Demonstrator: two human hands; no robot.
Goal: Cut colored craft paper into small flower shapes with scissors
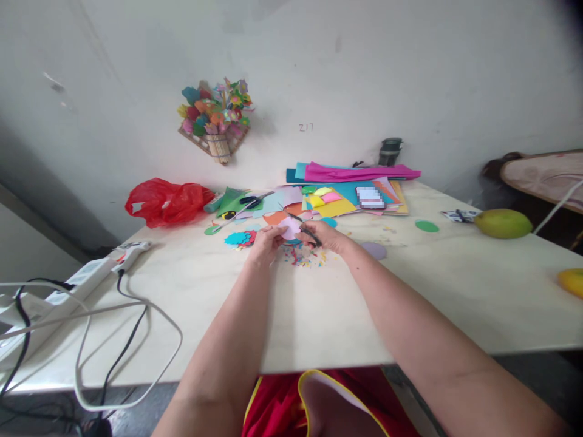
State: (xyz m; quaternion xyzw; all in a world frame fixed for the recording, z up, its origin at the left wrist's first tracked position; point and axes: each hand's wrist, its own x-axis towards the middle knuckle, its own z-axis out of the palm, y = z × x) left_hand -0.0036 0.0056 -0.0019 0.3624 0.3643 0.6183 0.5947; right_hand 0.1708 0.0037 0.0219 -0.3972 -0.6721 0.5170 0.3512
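My left hand [269, 241] is closed, pinching the left edge of a light purple paper piece [289, 227]. In my right hand [322, 235] is a pair of black-handled scissors [311, 235], its blades pointing up and left beside the paper. Fingers of the right hand also lie close to the paper's right edge; whether they touch it I cannot tell. Tiny coloured paper scraps [304, 256] are scattered on the table below both hands. Left of my left hand lie blue scalloped paper shapes [237, 238] and red ones [250, 238]. A purple paper disc [373, 250] rests right of my right wrist.
Coloured sheets [341, 206] and a phone [370, 198] lie behind my hands. A second pair of scissors [249, 199] is near a red plastic bag [166, 203]. Cables and a power strip [86, 274] occupy the left side. A greenish-yellow fruit [503, 223] sits at right.
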